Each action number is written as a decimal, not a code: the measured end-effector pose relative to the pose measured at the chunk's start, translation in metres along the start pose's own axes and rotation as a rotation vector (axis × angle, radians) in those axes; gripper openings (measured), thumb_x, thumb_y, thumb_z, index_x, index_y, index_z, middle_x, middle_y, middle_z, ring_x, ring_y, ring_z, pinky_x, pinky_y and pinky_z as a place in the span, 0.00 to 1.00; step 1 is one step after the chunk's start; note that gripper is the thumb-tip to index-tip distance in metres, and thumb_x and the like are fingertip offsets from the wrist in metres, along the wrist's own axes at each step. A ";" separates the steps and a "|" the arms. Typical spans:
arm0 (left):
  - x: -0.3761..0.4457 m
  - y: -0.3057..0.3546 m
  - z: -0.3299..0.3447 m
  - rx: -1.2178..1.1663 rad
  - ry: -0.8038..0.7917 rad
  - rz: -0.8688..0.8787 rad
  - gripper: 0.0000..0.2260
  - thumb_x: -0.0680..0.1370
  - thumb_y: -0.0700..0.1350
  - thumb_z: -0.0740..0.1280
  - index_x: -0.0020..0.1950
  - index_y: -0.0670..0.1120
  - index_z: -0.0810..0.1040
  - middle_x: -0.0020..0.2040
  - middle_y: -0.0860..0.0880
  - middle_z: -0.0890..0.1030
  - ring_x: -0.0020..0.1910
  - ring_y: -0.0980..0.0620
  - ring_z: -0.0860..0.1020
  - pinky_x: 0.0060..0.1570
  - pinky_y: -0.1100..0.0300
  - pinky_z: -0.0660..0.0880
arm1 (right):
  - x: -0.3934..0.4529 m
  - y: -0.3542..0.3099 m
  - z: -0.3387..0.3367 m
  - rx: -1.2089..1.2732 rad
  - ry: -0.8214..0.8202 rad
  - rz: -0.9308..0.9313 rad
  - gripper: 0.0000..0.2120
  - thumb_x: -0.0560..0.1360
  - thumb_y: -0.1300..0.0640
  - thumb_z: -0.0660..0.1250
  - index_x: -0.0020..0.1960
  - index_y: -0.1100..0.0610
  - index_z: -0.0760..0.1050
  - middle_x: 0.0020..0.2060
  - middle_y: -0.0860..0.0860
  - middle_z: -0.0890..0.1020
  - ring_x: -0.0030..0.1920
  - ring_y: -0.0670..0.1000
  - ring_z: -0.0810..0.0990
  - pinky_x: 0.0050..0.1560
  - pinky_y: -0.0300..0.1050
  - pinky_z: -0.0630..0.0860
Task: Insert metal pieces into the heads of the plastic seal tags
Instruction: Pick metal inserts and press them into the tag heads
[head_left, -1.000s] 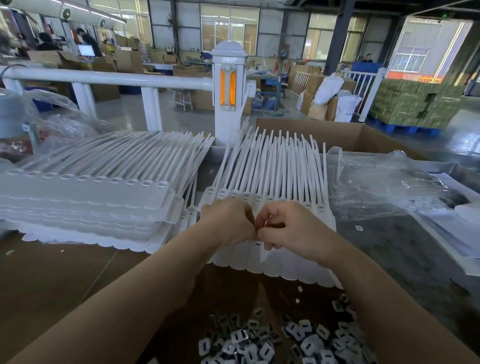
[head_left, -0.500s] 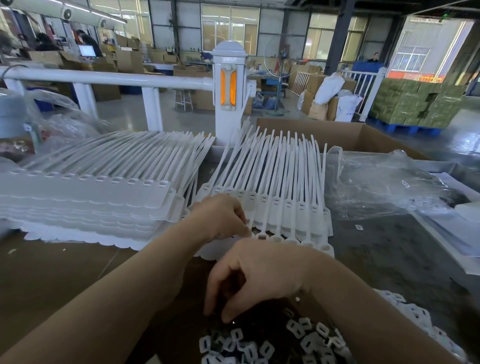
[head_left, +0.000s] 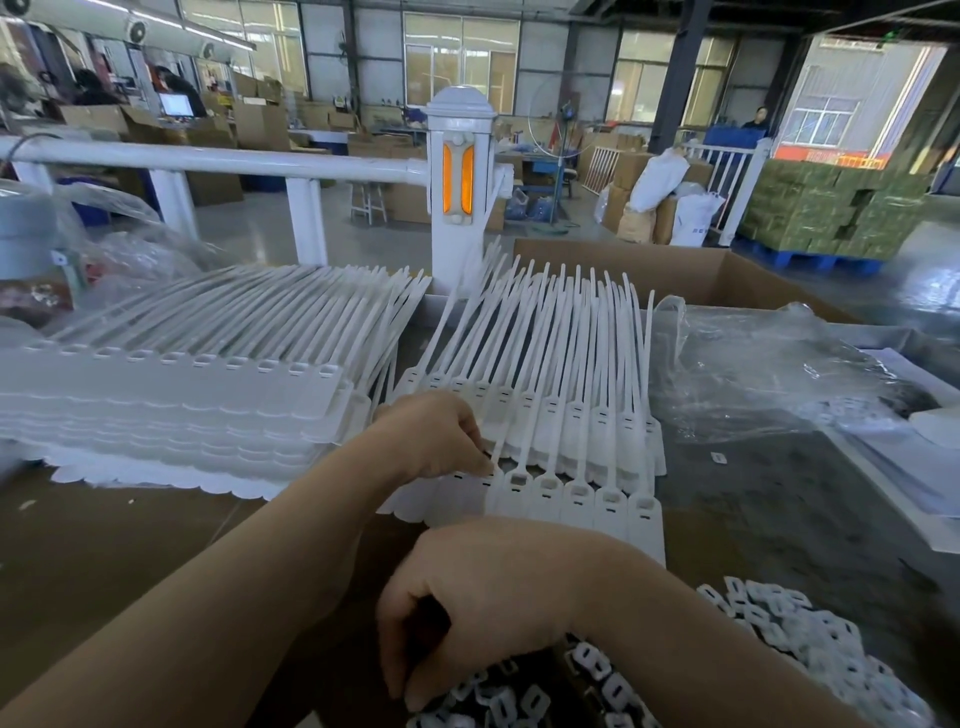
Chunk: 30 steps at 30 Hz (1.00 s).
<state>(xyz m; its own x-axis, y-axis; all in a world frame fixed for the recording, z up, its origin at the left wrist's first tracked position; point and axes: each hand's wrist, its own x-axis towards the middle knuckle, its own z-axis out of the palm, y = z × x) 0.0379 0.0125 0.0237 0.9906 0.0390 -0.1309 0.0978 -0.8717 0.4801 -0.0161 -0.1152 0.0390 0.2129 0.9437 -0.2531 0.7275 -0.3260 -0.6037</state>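
A strip of white plastic seal tags (head_left: 576, 501) lies on top of a stack in front of me, heads toward me and tails pointing away. My left hand (head_left: 436, 436) rests on the strip's left part, its curled fingertips pinching a tag head. My right hand (head_left: 483, 597) hangs over the pile of small metal pieces (head_left: 597, 670) at the bottom edge, fingers curled down into it. Whether it holds a piece is hidden.
A taller stack of tag strips (head_left: 182, 405) sits to the left. A crumpled clear plastic bag (head_left: 779, 374) lies to the right, with an open cardboard box (head_left: 675, 270) behind it. A white railing post (head_left: 457, 182) stands beyond the tags.
My right hand left the tag head, dropped toward me and now sits over the metal pieces. My left hand stayed on the strip.
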 end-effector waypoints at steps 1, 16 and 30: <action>0.000 -0.001 0.000 0.000 -0.001 -0.001 0.09 0.72 0.53 0.75 0.45 0.51 0.80 0.46 0.52 0.81 0.51 0.49 0.77 0.62 0.46 0.72 | 0.000 -0.001 0.000 -0.015 -0.007 0.005 0.06 0.75 0.59 0.73 0.51 0.58 0.84 0.41 0.46 0.83 0.38 0.38 0.75 0.39 0.26 0.68; 0.000 -0.010 -0.004 -0.209 0.080 0.128 0.03 0.75 0.44 0.71 0.42 0.50 0.78 0.39 0.52 0.79 0.40 0.54 0.76 0.42 0.59 0.75 | -0.026 0.042 -0.025 0.238 0.627 0.224 0.06 0.74 0.58 0.73 0.44 0.49 0.78 0.34 0.46 0.83 0.36 0.43 0.82 0.42 0.43 0.80; -0.004 -0.004 -0.011 -0.818 -0.238 0.025 0.06 0.75 0.45 0.73 0.40 0.43 0.84 0.35 0.48 0.80 0.29 0.57 0.72 0.30 0.66 0.69 | -0.028 0.067 -0.023 0.239 1.072 0.280 0.11 0.69 0.63 0.78 0.39 0.51 0.77 0.35 0.48 0.84 0.37 0.48 0.84 0.41 0.54 0.83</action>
<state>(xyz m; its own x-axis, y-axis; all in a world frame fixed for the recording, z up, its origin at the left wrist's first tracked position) 0.0348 0.0212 0.0321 0.9559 -0.1593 -0.2467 0.2050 -0.2398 0.9489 0.0415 -0.1622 0.0232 0.8812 0.3597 0.3067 0.4477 -0.4269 -0.7857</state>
